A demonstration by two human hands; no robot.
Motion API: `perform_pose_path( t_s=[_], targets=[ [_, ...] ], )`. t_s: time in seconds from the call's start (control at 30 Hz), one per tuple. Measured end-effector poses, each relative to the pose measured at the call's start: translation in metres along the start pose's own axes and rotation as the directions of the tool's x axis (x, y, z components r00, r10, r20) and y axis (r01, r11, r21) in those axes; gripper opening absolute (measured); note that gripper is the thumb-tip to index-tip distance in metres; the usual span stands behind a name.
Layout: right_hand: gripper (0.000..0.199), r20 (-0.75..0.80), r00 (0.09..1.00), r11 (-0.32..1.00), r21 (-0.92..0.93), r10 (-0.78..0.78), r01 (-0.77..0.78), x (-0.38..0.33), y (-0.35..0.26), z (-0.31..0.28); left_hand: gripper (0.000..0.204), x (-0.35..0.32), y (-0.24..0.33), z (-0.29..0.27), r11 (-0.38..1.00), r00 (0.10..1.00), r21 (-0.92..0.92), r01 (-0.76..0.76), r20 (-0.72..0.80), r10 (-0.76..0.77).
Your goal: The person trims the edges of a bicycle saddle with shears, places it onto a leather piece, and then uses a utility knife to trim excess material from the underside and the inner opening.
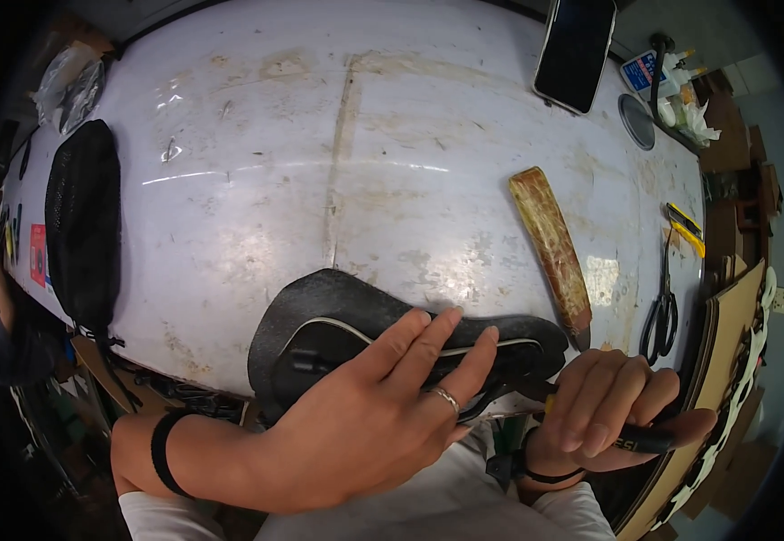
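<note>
At the table's near edge lies a black, leather-like curved sheet point(297, 307). On it rests a black piece with a thin whitish edge line point(329, 323), partly hidden by my hand. My left hand point(392, 397), with a ring on one finger, lies flat across both, fingers stretched out and apart. Just to the right, my right hand point(613, 406) is wrapped round a black-and-yellow handled tool point(640, 441). Its dark front end points left to the sheet's right end; I cannot make out the tool's kind. Beyond that hand lies a tape-wrapped knife point(550, 248).
On the white, stained table point(239, 216) a long black pouch point(84, 221) lies at left. At right are black scissors point(660, 320) and a yellow cutter point(686, 229). A phone point(576, 54) stands far right, near a glue bottle point(658, 74). Cardboard sheets point(721, 361) lean beside the table.
</note>
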State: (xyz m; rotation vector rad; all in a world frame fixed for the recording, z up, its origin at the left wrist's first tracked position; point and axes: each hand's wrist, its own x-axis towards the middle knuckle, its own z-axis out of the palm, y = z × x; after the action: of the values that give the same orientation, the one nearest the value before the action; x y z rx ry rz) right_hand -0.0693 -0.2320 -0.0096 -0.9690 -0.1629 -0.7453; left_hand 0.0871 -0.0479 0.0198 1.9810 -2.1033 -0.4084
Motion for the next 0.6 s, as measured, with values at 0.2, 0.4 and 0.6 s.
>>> perform_pose_path(
  t_s=[0.2,0.4,0.6],
  targets=[
    [0.063,0.16,0.986,0.998,0.037,0.045,-0.051,0.01,-0.001,-0.008,0.042,-0.004,-0.003,0.009,0.999,0.998,-0.035,0.012,-0.057,-0.014],
    [0.056,0.465,0.884,0.989,-0.146,0.051,0.02,0.035,0.013,0.014,0.041,-0.01,-0.01,0.017,0.997,0.988,-0.055,0.05,-0.142,-0.058],
    [0.047,0.586,0.806,0.946,-0.301,0.085,0.119,0.011,-0.008,0.009,0.057,0.016,0.004,0.048,0.94,0.991,-0.341,0.011,-0.12,-0.055]
  ],
)
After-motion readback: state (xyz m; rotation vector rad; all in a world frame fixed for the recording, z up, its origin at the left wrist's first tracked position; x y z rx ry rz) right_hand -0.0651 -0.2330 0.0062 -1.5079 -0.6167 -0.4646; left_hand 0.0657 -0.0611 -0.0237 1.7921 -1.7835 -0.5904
